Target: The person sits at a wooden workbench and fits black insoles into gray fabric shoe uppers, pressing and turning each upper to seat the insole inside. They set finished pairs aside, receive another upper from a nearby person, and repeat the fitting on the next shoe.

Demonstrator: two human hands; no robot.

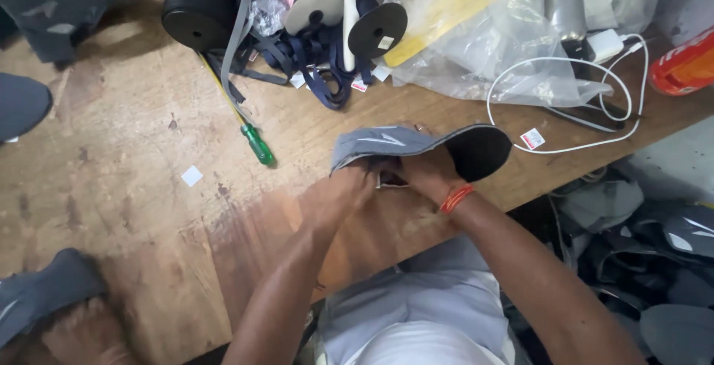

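Note:
A grey cap (401, 142) with a black-lined peak lies over both my hands near the front edge of the wooden table (134, 149). My left hand (343, 192) grips the cap's crown fabric from below on its left side. Just to its right, my right hand (424, 175) holds the cap near the peak, and an orange thread band circles that wrist. A small dark tool-like thing shows between the two hands; which hand holds it cannot be made out.
A green-handled screwdriver (257, 144) lies left of the cap. Behind are a black roll (199, 2), dark blue webbing (312, 56), spools, a clear plastic bag (491, 30) and a white charger cable (587, 112). Grey cap pieces lie at the left edge (44, 290) and below right (654, 238).

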